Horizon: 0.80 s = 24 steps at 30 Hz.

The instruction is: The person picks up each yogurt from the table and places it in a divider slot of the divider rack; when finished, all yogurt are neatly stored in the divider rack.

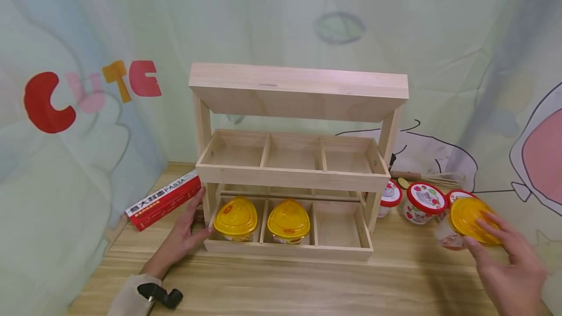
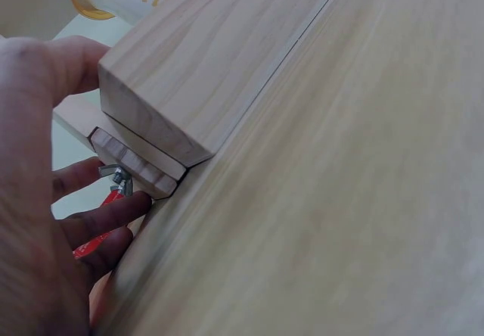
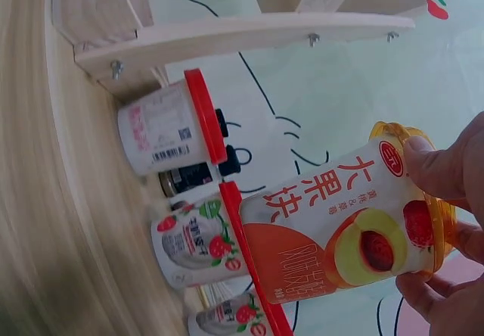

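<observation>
In my right hand (image 1: pixel 511 265) is a fruit yogurt cup (image 3: pixel 333 234) with a yellow lid, held by the lid and tilted in the air, its side printed with a cut peach and strawberries. My left hand (image 1: pixel 184 235) grips the lower left corner of a light wooden two-tier rack (image 1: pixel 291 175), thumb at the front and fingers round the side. Two yellow-lidded cups, one on the left (image 1: pixel 235 217) and one in the middle (image 1: pixel 288 219), sit in the lower tier. The lower right compartment and the whole upper tier hold nothing.
Several red-lidded cups, among them one with strawberries (image 1: pixel 425 203), stand right of the rack. A whisk (image 1: pixel 439 178) lies behind them. To the rack's left rests a red pasta box (image 1: pixel 164 200). A printed curtain (image 1: pixel 281 13) hangs behind the wooden table (image 1: pixel 285 286).
</observation>
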Motion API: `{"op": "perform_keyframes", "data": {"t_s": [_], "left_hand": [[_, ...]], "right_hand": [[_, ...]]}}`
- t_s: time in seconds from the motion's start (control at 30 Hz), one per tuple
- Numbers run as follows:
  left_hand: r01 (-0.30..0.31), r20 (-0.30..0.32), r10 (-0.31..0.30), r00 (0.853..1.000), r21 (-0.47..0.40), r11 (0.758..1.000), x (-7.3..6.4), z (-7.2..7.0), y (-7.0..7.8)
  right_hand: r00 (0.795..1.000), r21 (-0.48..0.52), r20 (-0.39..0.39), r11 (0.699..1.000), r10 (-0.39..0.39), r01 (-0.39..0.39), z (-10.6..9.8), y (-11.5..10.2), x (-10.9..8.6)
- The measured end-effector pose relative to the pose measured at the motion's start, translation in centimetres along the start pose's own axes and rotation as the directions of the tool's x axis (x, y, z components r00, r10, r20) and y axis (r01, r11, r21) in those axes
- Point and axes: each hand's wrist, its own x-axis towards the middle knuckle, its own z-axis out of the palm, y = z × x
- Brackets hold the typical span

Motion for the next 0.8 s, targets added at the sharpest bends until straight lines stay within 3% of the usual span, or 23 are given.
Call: {"op": "perform_keyframes", "data": {"t_s": [0.17, 0.4, 0.8], "left_hand": [[0.020, -0.002, -0.020, 1.000, 0.007, 1.000, 0.0, -0.1, -0.1], [0.030, 0.006, -0.030, 1.000, 0.000, 1.000, 0.0, -0.1, -0.1], [0.016, 0.003, -0.016, 1.000, -0.007, 1.000, 0.1, -0.1, -0.2]], "right_hand": [[0.999, 0.032, 0.038, 0.999, 0.004, -0.006, 0.2, -1.3, -0.5], [0.994, 0.102, 0.063, 0.991, -0.091, 0.084, 0.9, -2.1, -1.0], [0.987, 0.146, 0.107, 0.984, -0.119, 0.103, 2.1, -4.1, -1.9]]}}
